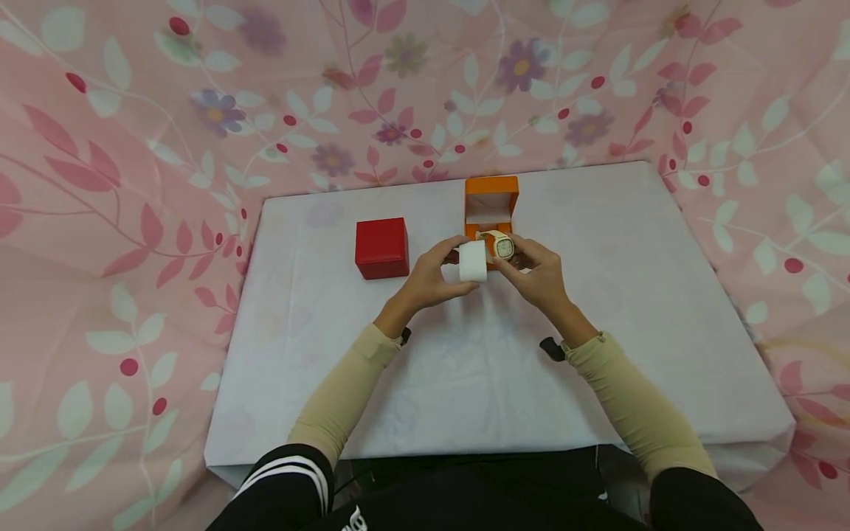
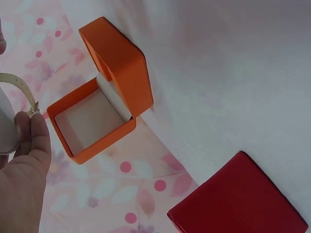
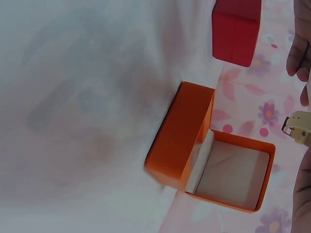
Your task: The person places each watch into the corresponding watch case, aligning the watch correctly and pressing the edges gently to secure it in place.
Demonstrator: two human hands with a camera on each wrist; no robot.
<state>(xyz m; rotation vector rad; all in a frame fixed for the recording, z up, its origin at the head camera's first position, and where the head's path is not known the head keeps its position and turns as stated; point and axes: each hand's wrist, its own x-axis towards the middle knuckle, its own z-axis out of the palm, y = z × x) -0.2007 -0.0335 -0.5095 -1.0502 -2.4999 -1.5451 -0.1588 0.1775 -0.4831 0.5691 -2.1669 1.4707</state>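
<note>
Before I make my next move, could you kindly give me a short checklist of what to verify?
1. Orange box open: ok, its lid stands up.
2. Inside of that box visible: ok, the wrist views show its pale lining.
3. White cushion secure: ok, the left hand grips it.
4. Watch secure: ok, the right hand holds it.
5. Watch set around the cushion: not ok, its face is beside the cushion, to the right.
6. Strap fastened: cannot tell, the views cut off or hide part of it.
</note>
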